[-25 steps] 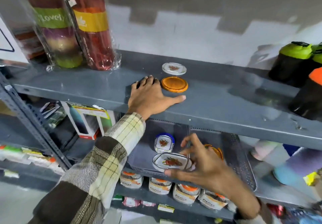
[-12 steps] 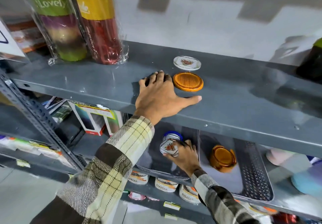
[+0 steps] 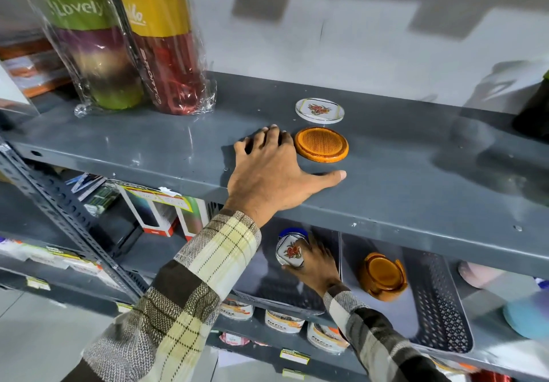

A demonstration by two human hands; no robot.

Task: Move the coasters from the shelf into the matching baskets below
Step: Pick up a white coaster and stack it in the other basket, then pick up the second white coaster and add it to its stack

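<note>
A white floral coaster and an orange woven coaster lie on the grey shelf. My left hand rests flat on the shelf, fingers spread, just left of the orange coaster. Below, my right hand reaches into the left dark basket and holds a white floral coaster against a blue-rimmed stack. The right perforated basket holds an orange coaster set.
Two wrapped bottles stand at the shelf's back left. A dark bottle sits at the far right edge. Boxes fill the lower shelf at left, and round tins line the shelf under the baskets.
My right hand has gone from in front of the basket into it, carrying the white floral coaster back to the blue-rimmed stack. My left hand stays flat on the shelf.
</note>
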